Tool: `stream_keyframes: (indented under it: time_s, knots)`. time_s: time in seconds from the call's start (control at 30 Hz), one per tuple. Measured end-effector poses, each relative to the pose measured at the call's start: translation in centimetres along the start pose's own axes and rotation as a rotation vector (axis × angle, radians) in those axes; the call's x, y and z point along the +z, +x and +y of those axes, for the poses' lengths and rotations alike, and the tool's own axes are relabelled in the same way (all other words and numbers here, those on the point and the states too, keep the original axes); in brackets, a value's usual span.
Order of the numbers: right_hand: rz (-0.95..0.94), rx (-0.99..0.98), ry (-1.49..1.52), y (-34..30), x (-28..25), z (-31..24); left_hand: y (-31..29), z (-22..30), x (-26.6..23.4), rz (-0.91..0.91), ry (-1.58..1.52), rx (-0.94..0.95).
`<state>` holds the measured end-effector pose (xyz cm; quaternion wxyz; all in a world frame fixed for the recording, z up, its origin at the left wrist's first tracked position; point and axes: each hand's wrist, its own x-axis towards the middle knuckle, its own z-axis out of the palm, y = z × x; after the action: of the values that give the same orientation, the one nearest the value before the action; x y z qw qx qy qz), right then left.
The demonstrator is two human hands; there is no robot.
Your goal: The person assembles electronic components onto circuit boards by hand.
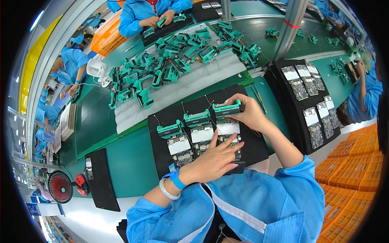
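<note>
On a black foam pad (pixel 160 152) in front of me lie three circuit boards with white labels, side by side. The left circuit board (pixel 179 148) and middle circuit board (pixel 202 137) each have a green plastic housing, the left housing (pixel 170 129) and middle housing (pixel 197 118), at their far ends. My right hand (pixel 250 113) grips a third green housing (pixel 225 108) between thumb and fingers, at the far end of the right circuit board (pixel 229 128). My left hand (pixel 214 161), fingers spread, rests on that board's near part and partly hides it.
A pile of green housings with thin wires (pixel 162 65) covers a white foam sheet (pixel 133 117) beyond the pad. On the right, a black pad (pixel 291 105) holds several boards. A white fan (pixel 97 69) stands far left. Across the table, a co-worker's hands (pixel 158 20) handle a housing.
</note>
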<state>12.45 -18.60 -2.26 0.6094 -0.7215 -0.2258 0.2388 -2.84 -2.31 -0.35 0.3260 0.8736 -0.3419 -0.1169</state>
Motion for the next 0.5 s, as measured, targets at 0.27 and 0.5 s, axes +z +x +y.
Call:
stream_keyframes:
  time_s: [0.27,0.5]
  knots:
    - [0.012,-0.082,0.008,0.12,0.04,0.87,0.0,0.12,0.04,0.002,-0.011,-0.003]
    - [0.014,-0.088,0.057,-0.09,0.09,0.65,0.01,-0.07,0.29,0.036,-0.076,-0.005]
